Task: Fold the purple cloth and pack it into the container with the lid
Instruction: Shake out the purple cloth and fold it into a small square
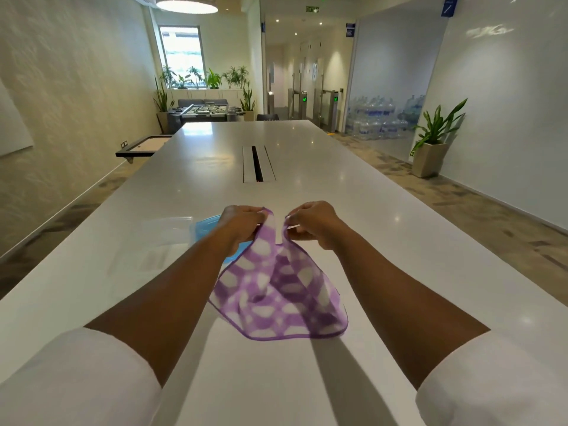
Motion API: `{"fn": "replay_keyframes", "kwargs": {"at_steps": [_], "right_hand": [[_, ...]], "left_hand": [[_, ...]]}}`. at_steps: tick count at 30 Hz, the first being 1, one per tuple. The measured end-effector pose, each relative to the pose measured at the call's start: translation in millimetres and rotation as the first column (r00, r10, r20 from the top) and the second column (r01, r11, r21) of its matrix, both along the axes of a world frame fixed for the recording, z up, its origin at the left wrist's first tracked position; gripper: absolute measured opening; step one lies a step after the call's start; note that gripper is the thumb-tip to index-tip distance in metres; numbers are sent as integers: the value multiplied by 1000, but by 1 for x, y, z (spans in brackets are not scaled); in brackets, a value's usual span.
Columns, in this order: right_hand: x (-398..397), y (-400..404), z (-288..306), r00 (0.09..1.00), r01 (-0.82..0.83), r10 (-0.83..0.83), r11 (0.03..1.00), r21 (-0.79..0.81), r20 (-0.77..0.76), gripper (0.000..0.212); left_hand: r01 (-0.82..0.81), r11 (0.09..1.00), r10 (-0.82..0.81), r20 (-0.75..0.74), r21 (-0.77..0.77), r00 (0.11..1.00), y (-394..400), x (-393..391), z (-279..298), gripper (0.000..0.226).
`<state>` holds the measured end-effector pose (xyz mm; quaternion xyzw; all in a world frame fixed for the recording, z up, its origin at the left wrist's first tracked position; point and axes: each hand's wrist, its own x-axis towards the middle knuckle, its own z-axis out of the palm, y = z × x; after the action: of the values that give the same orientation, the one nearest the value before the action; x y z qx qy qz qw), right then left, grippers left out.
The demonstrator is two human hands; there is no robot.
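Observation:
A purple cloth (279, 290) with white patches hangs above the white table (384, 229), held up by two corners. My left hand (241, 221) pinches its left top corner and my right hand (313, 222) pinches the right one, a short gap between them. The cloth sags in a loose fold, its lower edge close to the tabletop. Behind my left forearm lies a blue lid (204, 230), mostly hidden. Left of the lid stands a clear plastic container (159, 238), blurred and hard to make out.
A long cable slot (258, 164) is set into the table's middle farther away. The table's edges run left and right of my arms. A potted plant (433, 142) stands on the floor at the right wall.

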<state>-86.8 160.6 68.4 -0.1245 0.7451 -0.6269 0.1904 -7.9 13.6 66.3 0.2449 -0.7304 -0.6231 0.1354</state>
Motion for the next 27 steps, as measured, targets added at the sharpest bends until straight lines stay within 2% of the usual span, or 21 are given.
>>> {"fn": "replay_keyframes", "kwargs": {"at_steps": [4, 8, 17, 27], "right_hand": [[7, -7, -3, 998, -22, 24, 999, 44, -56, 4], [10, -9, -6, 994, -10, 16, 999, 50, -110, 8], [13, -8, -8, 988, -19, 22, 1000, 21, -152, 5], [15, -12, -7, 977, -46, 59, 996, 71, -205, 7]], "left_hand": [[-20, 997, 23, 42, -71, 999, 1, -3, -1, 18], [-14, 989, 25, 76, -145, 997, 2, -4, -1, 13], [-30, 962, 59, 99, -272, 993, 5, -5, -5, 18], [-25, 946, 65, 112, -322, 992, 9, -6, -1, 13]]}}
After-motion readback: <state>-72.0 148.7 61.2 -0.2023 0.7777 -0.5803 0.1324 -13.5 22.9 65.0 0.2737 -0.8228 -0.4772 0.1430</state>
